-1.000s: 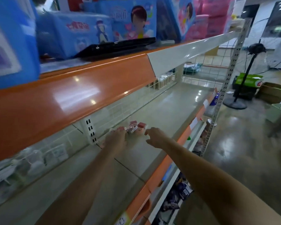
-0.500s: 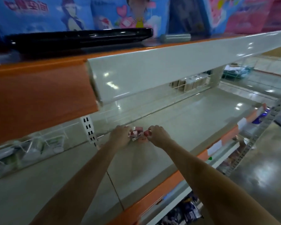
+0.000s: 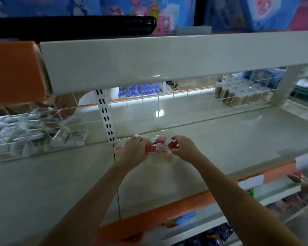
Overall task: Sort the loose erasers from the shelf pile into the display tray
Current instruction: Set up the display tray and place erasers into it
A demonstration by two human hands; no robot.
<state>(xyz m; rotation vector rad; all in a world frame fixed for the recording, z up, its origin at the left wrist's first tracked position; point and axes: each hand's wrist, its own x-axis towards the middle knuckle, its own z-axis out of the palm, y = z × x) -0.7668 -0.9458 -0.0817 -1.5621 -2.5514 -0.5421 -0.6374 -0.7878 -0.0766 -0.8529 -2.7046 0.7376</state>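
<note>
Near the shelf's back edge, beside the slotted upright [image 3: 106, 118], the eraser pile [image 3: 157, 143] is lying. Left hand [image 3: 134, 150] is gripping one red eraser [image 3: 150, 149]; right hand [image 3: 184, 148] is pinching another [image 3: 172, 145]. Gathering is underway; next, carrying them to a display tray, unseen here.

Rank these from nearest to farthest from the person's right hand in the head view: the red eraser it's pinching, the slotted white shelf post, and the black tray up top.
1. Red eraser: pinched in the right hand itself.
2. Slotted white post: to the left, at the back of the shelf, beyond the left hand.
3. Black tray: on the upper shelf, well above.
</note>
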